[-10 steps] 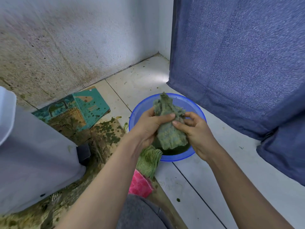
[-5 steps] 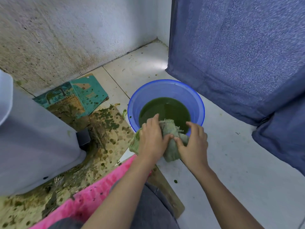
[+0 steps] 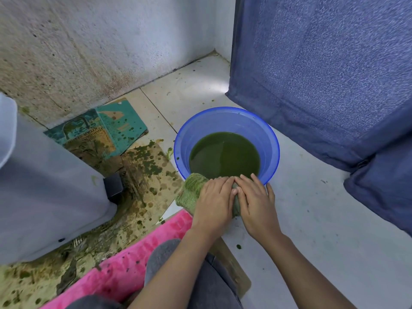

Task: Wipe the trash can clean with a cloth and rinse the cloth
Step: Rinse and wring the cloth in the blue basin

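Observation:
A wet green cloth (image 3: 191, 192) lies bunched at the near rim of a blue basin (image 3: 225, 121) that holds dark green water. My left hand (image 3: 215, 201) and my right hand (image 3: 256, 204) lie side by side on the cloth, fingers curled over it, and cover most of it. The grey trash can (image 3: 49, 192) stands at the left with a black foot pedal (image 3: 113, 188) at its base.
Stained cardboard (image 3: 142, 175) and a teal printed board (image 3: 111, 128) lie on the tiled floor by the wall. A pink mat (image 3: 124, 264) is under my knees. A blue curtain (image 3: 323, 74) hangs at the right. White floor tiles (image 3: 323, 230) spread to the right.
The cloth came down out of the air above the basin to its near rim. Both hands moved toward me with it and now lie over it, closer together.

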Available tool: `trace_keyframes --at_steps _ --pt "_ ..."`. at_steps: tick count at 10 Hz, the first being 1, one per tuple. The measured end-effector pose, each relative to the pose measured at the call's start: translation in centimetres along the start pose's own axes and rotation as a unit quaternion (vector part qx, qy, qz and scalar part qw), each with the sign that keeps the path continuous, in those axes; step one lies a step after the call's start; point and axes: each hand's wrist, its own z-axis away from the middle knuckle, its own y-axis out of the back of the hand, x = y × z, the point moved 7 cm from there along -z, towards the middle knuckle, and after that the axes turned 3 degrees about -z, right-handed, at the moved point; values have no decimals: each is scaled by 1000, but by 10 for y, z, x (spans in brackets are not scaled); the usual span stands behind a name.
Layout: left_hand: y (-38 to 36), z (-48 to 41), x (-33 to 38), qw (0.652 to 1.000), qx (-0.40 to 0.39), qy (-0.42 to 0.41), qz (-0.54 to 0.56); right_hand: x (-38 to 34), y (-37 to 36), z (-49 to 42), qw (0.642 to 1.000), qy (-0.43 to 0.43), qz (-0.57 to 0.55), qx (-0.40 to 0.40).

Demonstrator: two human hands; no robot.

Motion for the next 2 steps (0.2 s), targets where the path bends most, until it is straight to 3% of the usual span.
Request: trace_keyframes --at_steps 2 --pt "17 28 17 997 60 32 29 -1 12 31 997 15 -55 48"
